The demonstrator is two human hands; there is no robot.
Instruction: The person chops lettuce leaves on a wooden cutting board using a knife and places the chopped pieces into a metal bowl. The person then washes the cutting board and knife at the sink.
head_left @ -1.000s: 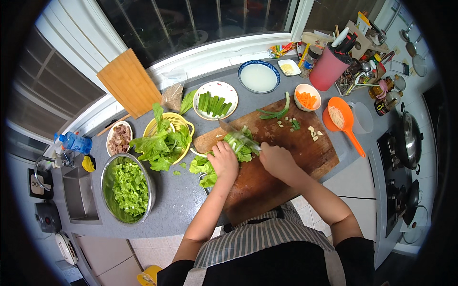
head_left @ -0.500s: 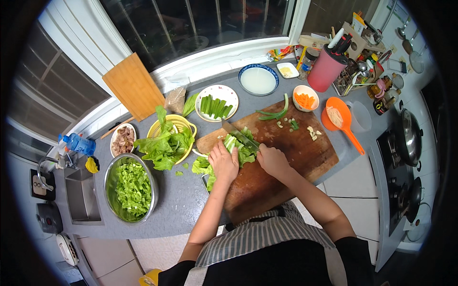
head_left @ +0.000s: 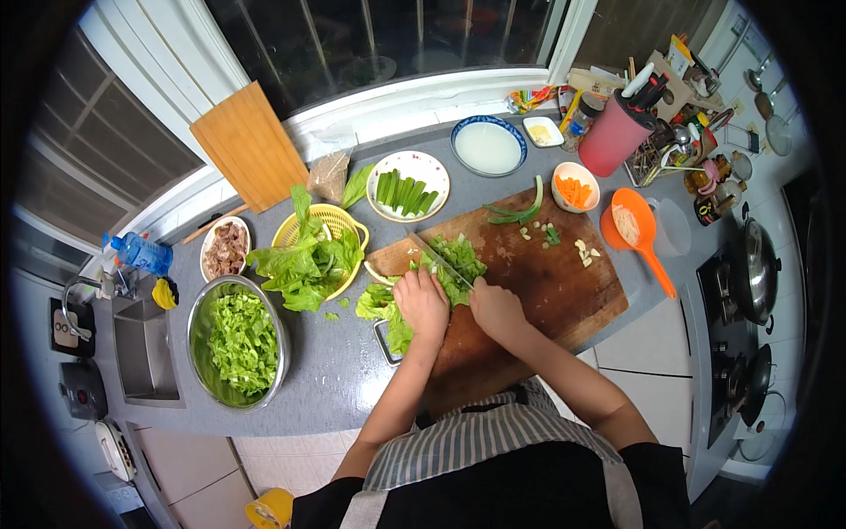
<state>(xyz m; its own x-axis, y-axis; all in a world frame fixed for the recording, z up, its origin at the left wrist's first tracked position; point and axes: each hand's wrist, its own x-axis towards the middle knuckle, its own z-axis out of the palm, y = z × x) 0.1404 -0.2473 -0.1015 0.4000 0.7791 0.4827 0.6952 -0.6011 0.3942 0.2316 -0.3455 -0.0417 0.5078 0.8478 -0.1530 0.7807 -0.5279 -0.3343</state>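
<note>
Leafy greens lay bunched on the left part of a brown wooden cutting board, with loose leaves spilling past its edge over the grey counter. A knife slanted across them — take its blade as the centre of a clock, with twelve toward the dark window. At about seven o'clock, your left hand gripped the greens, its bent fingers pressing them down near the blade. At between four and five o'clock, your right hand was closed around the knife's handle; how deep the blade had cut could not be told.

Also on the board were a green stalk toward two o'clock and pale chunks toward three. Around it, at eleven, stood a white plate of green strips; at one, a blue-rimmed dish; at two, a small bowl of orange sticks; near three, an orange strainer. At nine, a yellow basket held large leaves — and at eight, a steel bowl held chopped ones.
</note>
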